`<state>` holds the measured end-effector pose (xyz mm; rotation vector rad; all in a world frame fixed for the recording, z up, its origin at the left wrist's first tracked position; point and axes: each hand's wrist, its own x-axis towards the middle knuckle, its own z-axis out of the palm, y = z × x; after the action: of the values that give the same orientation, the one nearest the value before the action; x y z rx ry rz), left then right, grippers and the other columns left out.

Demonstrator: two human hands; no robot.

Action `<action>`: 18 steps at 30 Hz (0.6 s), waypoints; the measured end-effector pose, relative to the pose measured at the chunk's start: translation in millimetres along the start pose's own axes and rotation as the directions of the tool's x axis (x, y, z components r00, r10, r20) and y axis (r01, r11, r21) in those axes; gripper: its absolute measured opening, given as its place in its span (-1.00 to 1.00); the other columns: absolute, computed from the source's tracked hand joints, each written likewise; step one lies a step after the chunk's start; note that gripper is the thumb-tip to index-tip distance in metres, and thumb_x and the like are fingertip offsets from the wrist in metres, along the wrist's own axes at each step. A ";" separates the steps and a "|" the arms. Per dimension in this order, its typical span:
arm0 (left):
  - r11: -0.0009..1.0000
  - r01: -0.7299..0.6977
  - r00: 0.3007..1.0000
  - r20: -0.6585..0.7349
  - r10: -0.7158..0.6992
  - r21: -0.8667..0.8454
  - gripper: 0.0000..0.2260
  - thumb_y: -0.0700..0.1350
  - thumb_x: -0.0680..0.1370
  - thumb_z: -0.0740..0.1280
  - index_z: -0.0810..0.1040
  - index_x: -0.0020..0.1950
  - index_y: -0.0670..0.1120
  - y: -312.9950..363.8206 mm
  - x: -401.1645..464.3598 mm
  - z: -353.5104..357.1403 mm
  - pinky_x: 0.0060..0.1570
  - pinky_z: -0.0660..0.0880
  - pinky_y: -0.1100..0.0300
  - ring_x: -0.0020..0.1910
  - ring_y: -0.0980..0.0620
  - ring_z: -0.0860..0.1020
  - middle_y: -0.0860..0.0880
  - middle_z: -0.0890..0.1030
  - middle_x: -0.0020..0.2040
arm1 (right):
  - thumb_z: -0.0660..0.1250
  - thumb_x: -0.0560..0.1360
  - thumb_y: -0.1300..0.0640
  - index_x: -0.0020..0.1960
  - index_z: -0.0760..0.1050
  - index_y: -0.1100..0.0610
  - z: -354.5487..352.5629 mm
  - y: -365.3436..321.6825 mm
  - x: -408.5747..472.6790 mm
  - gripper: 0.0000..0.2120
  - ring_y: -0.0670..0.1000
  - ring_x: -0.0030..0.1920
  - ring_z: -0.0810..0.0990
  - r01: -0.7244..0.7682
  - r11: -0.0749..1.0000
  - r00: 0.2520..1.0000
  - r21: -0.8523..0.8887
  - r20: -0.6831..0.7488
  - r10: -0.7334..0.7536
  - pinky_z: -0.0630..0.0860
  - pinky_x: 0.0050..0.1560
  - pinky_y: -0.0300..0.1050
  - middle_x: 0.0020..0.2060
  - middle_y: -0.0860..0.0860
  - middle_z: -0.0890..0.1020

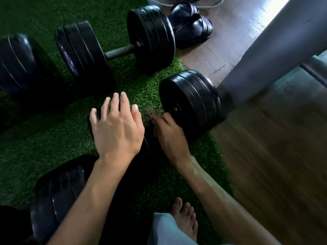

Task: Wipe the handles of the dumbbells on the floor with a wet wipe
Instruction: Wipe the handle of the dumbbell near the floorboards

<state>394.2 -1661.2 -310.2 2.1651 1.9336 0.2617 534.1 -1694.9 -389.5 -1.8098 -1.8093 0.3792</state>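
Note:
Two black dumbbells lie on green turf. The far dumbbell (122, 51) shows its bare grey handle between plate stacks. Of the near dumbbell (191, 101) I see the right plate stack, while a left plate stack (58, 195) lies low in the view; its handle is mostly hidden under my hands. My right hand (169, 137) grips that handle close to the right plates, with a greyish wet wipe (150, 112) sticking out beyond the fingers. My left hand (116, 124) hovers over the turf with fingers spread and straight, holding nothing.
More black plates (16, 62) lie at the far left. A pair of black shoes (192, 25) stands on the wooden floor (276, 156) beyond the turf edge. A grey post (265, 55) rises beside the near plates. My bare foot (185, 216) rests on the turf.

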 end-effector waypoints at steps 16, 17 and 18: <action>0.996 -0.085 0.975 -0.207 0.079 -0.022 -0.59 0.05 0.70 0.09 0.57 0.29 -0.18 -25.4 46.8 -2.5 0.31 0.37 -0.14 0.29 -0.21 0.53 -0.17 0.60 0.28 | 0.29 0.58 0.23 0.47 0.39 -0.04 14.4 -23.8 34.8 -0.52 0.13 0.06 0.58 0.062 0.990 0.987 0.125 0.141 -0.079 0.56 0.08 -0.04 0.09 0.03 0.47; 0.995 -0.093 0.976 -0.201 0.083 -0.041 -0.59 0.05 0.69 0.09 0.58 0.27 -0.17 -26.4 50.9 -4.1 0.28 0.40 -0.13 0.25 -0.22 0.55 -0.17 0.61 0.27 | 0.30 0.56 0.26 0.47 0.38 -0.06 14.8 -17.9 36.9 -0.48 0.10 0.03 0.59 0.078 0.994 0.989 0.073 0.122 -0.087 0.58 0.05 0.02 0.08 0.01 0.47; 0.993 -0.098 0.977 -0.193 0.085 -0.058 -0.60 0.04 0.69 0.09 0.60 0.21 -0.17 -26.6 56.2 -6.7 0.22 0.44 -0.13 0.18 -0.24 0.57 -0.17 0.62 0.23 | 0.27 0.57 0.28 0.46 0.39 -0.07 14.2 -10.6 40.3 -0.49 0.05 0.01 0.58 0.049 0.997 0.995 0.061 0.083 -0.054 0.58 0.05 0.00 0.09 -0.02 0.47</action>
<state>373.5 -1602.3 -312.4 2.2609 1.8919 0.5614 519.6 -1653.4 -387.8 -1.7275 -1.8780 0.4914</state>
